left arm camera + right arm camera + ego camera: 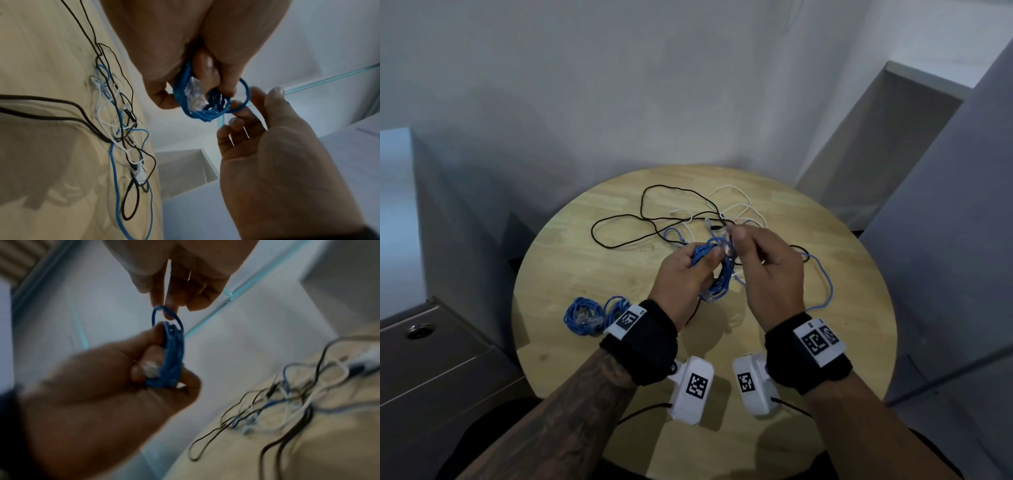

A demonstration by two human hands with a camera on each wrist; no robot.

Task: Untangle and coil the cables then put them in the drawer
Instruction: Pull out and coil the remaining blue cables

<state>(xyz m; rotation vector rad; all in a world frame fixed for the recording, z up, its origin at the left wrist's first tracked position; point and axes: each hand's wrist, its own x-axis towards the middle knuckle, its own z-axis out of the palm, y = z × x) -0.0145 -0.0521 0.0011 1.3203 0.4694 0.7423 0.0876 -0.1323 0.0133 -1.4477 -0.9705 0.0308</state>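
Note:
My left hand (707, 258) grips a blue cable coil (717, 274) above the round wooden table (585, 342). In the left wrist view the blue coil (205, 104) sits between thumb and fingers, with a clear plug (194, 95) inside it. My right hand (736, 236) pinches the coil's outer loop (164, 309) from above, fingers curled. A tangle of black cable (619, 219), white cable (739, 205) and loose blue cable (825, 281) lies on the table behind and under the hands. Two finished blue coils (582, 315) lie at the front left.
A grey drawer cabinet (431, 359) with a round lock (421, 330) stands left of the table, its fronts shut. White walls and a grey panel (945, 240) close in behind and on the right. Bare wood shows along the table's front edge.

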